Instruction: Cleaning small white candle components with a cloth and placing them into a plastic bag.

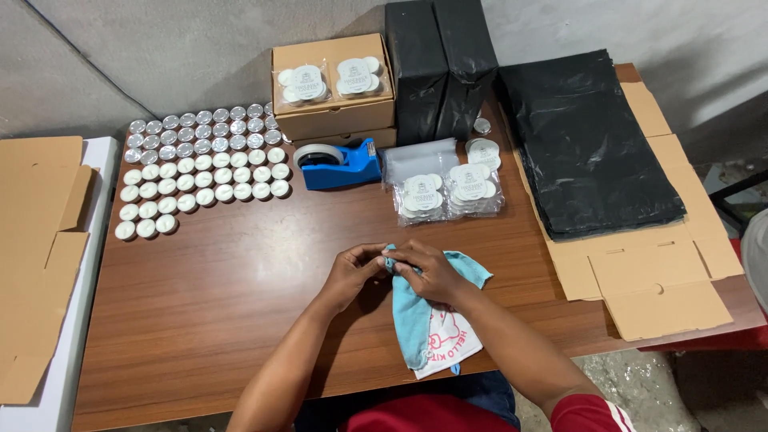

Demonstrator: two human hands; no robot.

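Note:
Both hands meet over the near middle of the brown wooden table (pixel 208 304). My right hand (pixel 432 272) grips a light blue cloth (pixel 416 320) with a white printed end that drapes toward me. My left hand (pixel 356 268) pinches something small wrapped in the cloth's top; what it is stays hidden. Rows of tealight candles (pixel 200 172) in silver cups fill the far left of the table, well away from both hands.
A blue tape dispenser (pixel 340 164) sits beyond the hands, with clear bags of packed tealights (pixel 448 192) to its right. An open cardboard box (pixel 332 88) holds more packs. Black plastic bags (pixel 588 144) lie on flat cardboard (pixel 656 280) at right. Folded cardboard (pixel 36 240) rests at left.

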